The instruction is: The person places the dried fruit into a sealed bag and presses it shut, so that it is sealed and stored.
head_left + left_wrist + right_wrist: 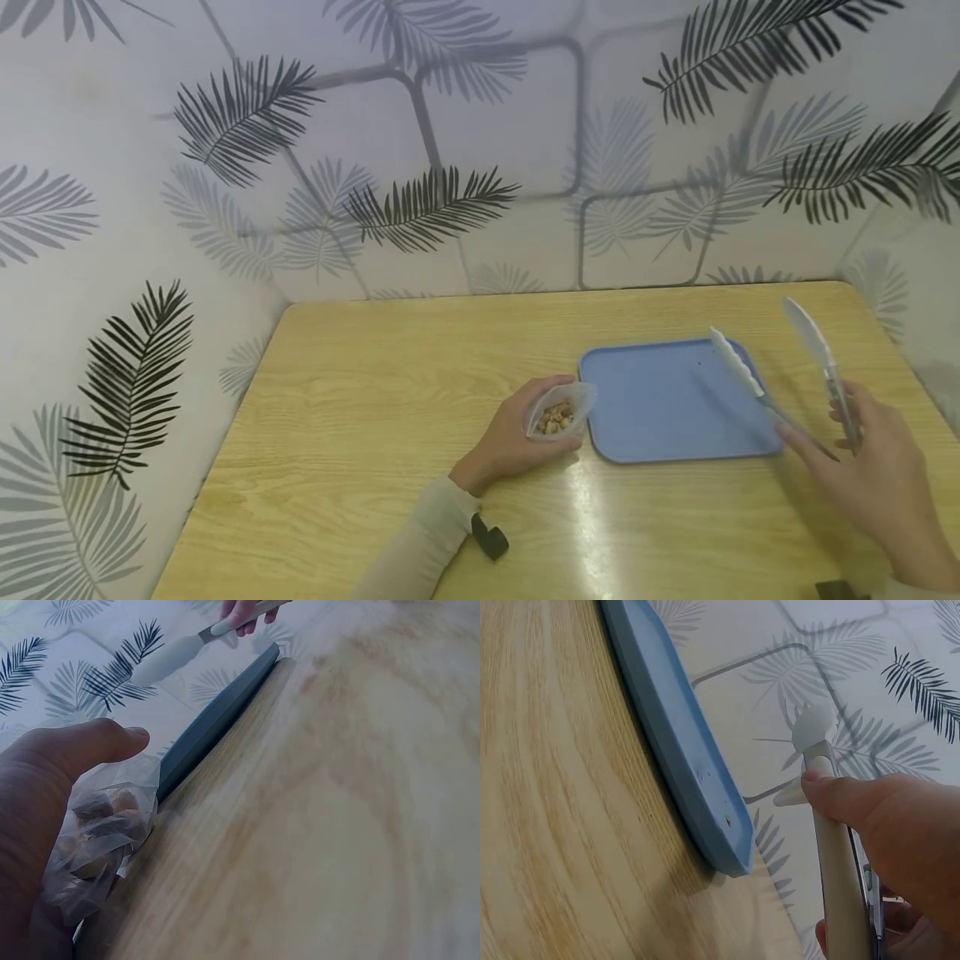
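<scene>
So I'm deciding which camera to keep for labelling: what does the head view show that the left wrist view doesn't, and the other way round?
Only the head view shows both arms of the tongs spread apart above the blue tray, the whole right hand holding them, and the full wooden table.

Only the left wrist view shows, up close, the nuts through the wrinkled clear plastic bag and the thumb over it.

Both show the left hand holding the bag beside the tray's edge, one tong arm, and the leaf-patterned wall.
</scene>
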Action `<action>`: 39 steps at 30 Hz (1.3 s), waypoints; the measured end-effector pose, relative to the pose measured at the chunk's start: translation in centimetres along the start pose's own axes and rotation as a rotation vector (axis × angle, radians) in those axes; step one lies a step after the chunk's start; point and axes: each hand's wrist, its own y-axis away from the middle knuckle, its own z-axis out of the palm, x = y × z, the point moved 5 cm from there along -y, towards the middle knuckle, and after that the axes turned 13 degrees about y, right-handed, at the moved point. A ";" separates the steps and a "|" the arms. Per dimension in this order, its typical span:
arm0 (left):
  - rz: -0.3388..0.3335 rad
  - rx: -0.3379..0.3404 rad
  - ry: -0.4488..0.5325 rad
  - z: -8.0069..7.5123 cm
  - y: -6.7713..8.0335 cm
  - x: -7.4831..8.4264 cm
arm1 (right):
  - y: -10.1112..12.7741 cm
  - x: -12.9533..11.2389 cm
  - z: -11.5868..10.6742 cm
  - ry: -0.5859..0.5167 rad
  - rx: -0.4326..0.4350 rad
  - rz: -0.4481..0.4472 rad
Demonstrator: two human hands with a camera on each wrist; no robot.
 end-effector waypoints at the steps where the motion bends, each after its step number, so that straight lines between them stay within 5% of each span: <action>1: -0.002 -0.001 -0.001 -0.1 0.0 -0.1 | -0.1 0.2 0.1 0.007 0.000 0.019; 15: -0.016 0.003 -0.025 0.0 0.4 -0.4 | -1.0 2.6 1.3 0.025 0.077 0.141; 27: 0.000 0.000 -0.036 0.0 0.2 -0.1 | -0.1 3.6 3.2 -0.041 -0.183 0.353; 39: -0.011 -0.006 -0.007 -0.1 0.2 0.0 | -0.1 3.5 2.8 -0.010 -0.142 0.366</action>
